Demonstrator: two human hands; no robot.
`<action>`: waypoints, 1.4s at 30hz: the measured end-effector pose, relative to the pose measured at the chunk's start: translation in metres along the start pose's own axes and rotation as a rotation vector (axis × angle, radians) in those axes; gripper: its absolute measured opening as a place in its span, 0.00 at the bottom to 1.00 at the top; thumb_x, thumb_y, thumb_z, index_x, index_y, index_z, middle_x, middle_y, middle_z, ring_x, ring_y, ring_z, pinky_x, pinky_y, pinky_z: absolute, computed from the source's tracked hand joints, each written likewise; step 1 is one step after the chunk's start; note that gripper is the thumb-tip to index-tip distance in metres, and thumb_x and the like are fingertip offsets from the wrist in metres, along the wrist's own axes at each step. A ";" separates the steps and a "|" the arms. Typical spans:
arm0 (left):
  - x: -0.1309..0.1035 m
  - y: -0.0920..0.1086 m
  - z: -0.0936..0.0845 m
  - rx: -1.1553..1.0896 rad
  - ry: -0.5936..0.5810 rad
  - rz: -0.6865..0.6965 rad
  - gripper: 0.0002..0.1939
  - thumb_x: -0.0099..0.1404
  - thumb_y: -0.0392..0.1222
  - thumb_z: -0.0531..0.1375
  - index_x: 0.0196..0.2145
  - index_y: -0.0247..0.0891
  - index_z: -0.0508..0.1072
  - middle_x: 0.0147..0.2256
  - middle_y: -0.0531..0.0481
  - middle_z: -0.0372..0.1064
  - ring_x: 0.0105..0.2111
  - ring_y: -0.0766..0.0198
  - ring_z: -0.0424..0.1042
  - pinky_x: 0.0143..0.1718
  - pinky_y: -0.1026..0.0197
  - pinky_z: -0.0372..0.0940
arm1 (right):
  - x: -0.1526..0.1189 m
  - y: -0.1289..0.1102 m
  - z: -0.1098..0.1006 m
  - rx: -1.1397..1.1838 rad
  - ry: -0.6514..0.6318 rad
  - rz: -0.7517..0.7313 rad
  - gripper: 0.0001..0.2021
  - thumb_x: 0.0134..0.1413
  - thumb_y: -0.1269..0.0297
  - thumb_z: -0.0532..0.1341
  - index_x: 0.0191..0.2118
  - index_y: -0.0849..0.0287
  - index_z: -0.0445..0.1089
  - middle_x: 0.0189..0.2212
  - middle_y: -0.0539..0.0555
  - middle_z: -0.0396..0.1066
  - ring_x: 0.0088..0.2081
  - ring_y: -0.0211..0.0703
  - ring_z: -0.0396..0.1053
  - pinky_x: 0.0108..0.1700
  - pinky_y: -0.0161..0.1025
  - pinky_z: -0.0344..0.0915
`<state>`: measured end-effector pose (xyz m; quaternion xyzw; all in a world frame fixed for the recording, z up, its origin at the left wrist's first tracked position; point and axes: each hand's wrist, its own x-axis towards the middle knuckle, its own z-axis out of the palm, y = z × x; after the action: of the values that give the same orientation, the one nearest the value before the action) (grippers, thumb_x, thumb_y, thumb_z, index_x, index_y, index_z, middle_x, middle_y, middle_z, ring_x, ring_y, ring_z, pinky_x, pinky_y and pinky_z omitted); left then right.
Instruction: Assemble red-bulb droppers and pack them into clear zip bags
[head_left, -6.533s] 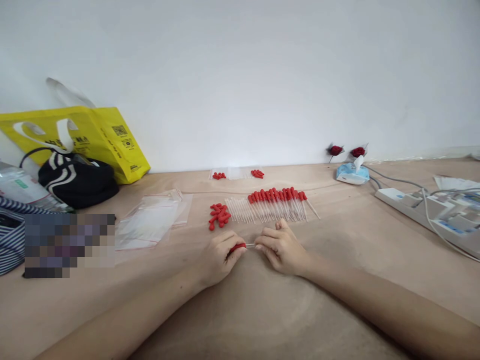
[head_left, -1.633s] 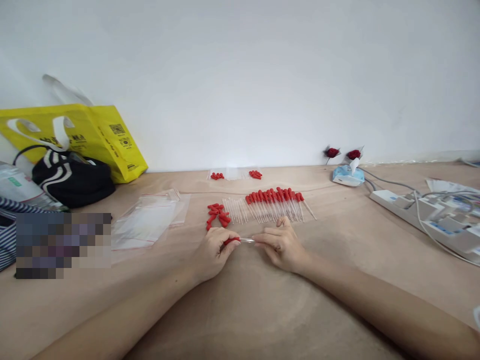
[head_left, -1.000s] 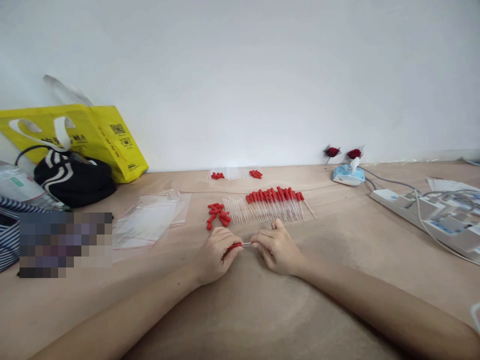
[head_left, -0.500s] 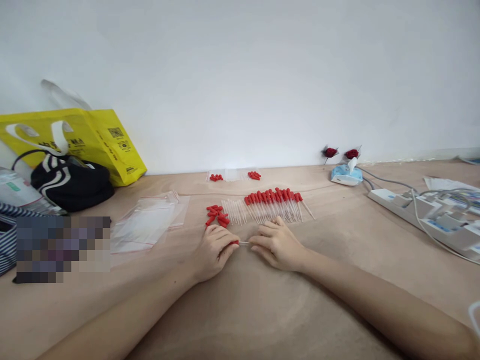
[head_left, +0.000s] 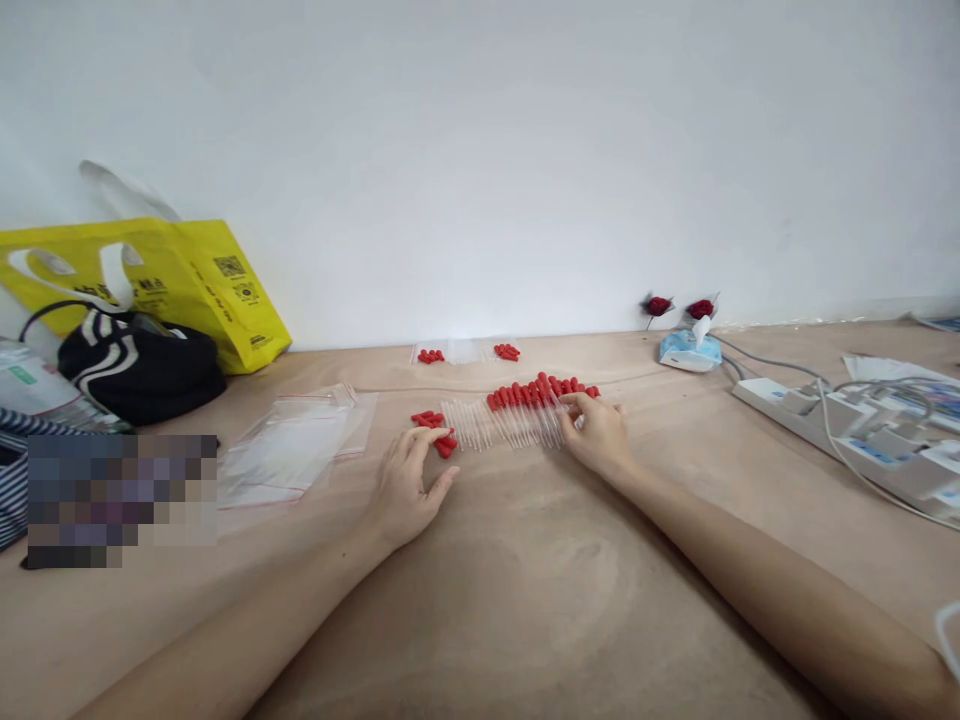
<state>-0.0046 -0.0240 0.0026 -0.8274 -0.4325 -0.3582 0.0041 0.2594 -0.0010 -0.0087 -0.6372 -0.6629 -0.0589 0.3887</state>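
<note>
Beige covers the surface (head_left: 480, 610), and the white wall (head_left: 465, 160) stands behind it. The right hand (head_left: 604, 435) is partly closed at the right-hand part of the capped row, its fingertips at the tubes; whether it grips one, I cannot tell. The left hand (head_left: 405, 490) is open, fingers spread, just beside the loose pile and perhaps touching it.

The capped tubes (head_left: 517, 397) lie in the middle of the surface, side by side and partly overlapping. Each has its red end toward the wall and its clear tip toward the person, so the long axis runs front to back, the tip slanting a little to the right. By my judgement, this is the finished share, and it outweighs the rest.

Just left of it lie the bare tubes (head_left: 466, 427), a smaller group on nearly the same slant, with no red ends on them. Left again, the loose red bulbs (head_left: 445, 447) sit heaped, pointing several ways. These two groups look like the part left undone, though the left hand's fingers hide some bulbs, so their number is unclear
</note>
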 end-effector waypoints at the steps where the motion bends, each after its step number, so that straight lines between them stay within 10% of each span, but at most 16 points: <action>1: 0.000 0.000 0.001 0.008 -0.002 -0.011 0.17 0.57 0.37 0.56 0.45 0.39 0.61 0.42 0.45 0.63 0.44 0.55 0.62 0.45 0.50 0.58 | 0.004 0.003 0.002 -0.018 0.010 0.043 0.10 0.50 0.63 0.53 0.36 0.58 0.68 0.25 0.52 0.72 0.33 0.46 0.65 0.38 0.42 0.49; 12: 0.002 -0.014 0.003 0.155 -0.009 -0.151 0.16 0.54 0.39 0.59 0.42 0.39 0.65 0.39 0.44 0.62 0.41 0.53 0.61 0.43 0.48 0.57 | 0.013 0.009 0.013 -0.099 -0.043 0.127 0.10 0.48 0.58 0.57 0.32 0.59 0.67 0.22 0.51 0.70 0.32 0.46 0.66 0.37 0.42 0.48; 24: 0.015 -0.021 0.000 0.231 -0.167 0.019 0.13 0.61 0.44 0.53 0.43 0.42 0.68 0.47 0.45 0.63 0.48 0.53 0.59 0.47 0.48 0.52 | 0.011 -0.067 0.035 -0.132 -0.223 -0.125 0.10 0.50 0.63 0.54 0.28 0.55 0.72 0.30 0.53 0.72 0.35 0.44 0.63 0.38 0.44 0.43; 42: 0.012 -0.034 -0.002 0.148 0.200 0.016 0.09 0.61 0.37 0.51 0.38 0.36 0.67 0.35 0.46 0.71 0.37 0.57 0.67 0.40 0.53 0.60 | 0.029 -0.101 0.053 -0.332 -0.456 0.060 0.10 0.47 0.71 0.54 0.31 0.64 0.73 0.32 0.64 0.72 0.38 0.51 0.66 0.43 0.48 0.44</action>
<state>-0.0258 0.0051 0.0003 -0.7884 -0.4485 -0.4060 0.1115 0.1493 0.0344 0.0136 -0.7082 -0.6954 -0.0101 0.1214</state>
